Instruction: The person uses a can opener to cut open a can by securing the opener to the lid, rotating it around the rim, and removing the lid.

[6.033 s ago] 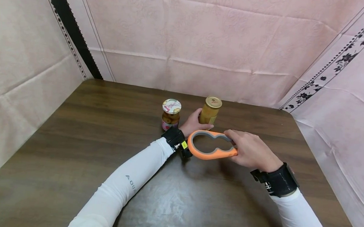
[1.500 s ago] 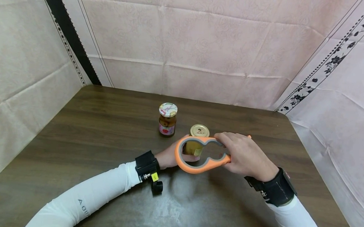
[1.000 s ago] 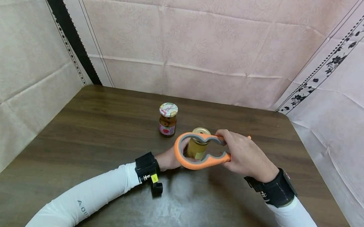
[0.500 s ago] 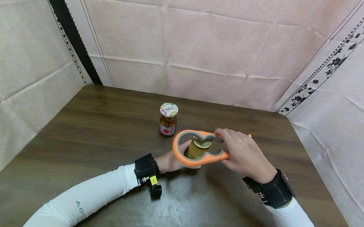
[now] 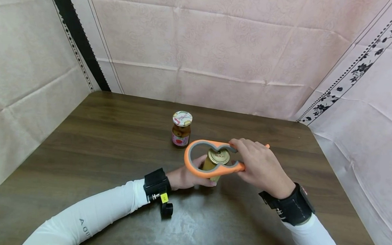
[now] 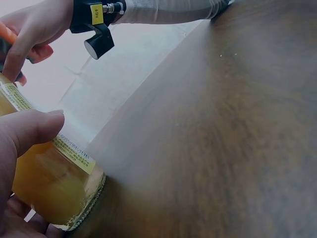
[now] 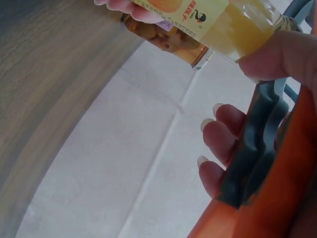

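Observation:
In the head view my left hand (image 5: 185, 178) grips a glass jar (image 5: 209, 165) of yellow contents, its gold lid (image 5: 219, 156) tilted up. My right hand (image 5: 262, 164) holds an orange jar opener (image 5: 225, 169) with grey inner pads. Seen from above, the lid lies within the opener's loop; whether pads touch it I cannot tell. The left wrist view has my thumb (image 6: 37, 129) across the yellow jar's label, its base low by the table. In the right wrist view my thumb (image 7: 277, 54) lies by the jar's neck, with fingers around the opener's handle.
A second jar (image 5: 181, 131) with brown contents and a patterned lid stands upright on the wooden table (image 5: 134, 116), behind my left hand. A pale cloth wall (image 5: 217, 54) rises at the table's back edge, with more cloth at both sides.
My left hand first reached the yellow jar at the back, then brought it nearer. Lately the jar has tilted and risen into the opener's loop. The opener has shifted slightly left and up.

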`<state>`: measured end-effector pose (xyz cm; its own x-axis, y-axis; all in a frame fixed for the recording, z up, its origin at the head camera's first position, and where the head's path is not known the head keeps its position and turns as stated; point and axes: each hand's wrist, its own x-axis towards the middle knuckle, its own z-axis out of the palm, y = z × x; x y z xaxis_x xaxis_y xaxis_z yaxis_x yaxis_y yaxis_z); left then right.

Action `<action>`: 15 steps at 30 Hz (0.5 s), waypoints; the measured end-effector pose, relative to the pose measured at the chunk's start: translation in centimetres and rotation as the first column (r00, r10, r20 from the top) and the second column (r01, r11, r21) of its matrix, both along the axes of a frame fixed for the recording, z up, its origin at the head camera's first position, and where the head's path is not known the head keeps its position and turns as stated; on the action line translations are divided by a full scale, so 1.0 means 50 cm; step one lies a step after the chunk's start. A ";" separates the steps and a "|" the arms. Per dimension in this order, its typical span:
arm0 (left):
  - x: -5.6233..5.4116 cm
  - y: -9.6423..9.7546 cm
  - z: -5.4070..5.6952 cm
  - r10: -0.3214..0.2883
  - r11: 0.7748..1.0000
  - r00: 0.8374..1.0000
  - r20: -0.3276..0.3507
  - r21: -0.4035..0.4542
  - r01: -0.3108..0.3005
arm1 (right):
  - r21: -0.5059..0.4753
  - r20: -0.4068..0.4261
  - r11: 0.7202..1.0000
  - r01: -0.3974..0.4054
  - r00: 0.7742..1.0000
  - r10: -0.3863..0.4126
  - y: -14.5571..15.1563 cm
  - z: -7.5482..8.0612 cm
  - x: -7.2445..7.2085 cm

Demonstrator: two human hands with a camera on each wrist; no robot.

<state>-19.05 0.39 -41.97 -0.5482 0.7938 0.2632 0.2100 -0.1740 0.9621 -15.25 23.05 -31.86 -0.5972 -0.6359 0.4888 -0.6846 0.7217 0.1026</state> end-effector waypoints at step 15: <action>-0.001 0.001 -0.012 -0.042 0.998 0.998 0.036 0.055 0.040 | 0.014 -0.023 1.000 0.008 1.000 -0.007 -0.009 -0.002 -0.001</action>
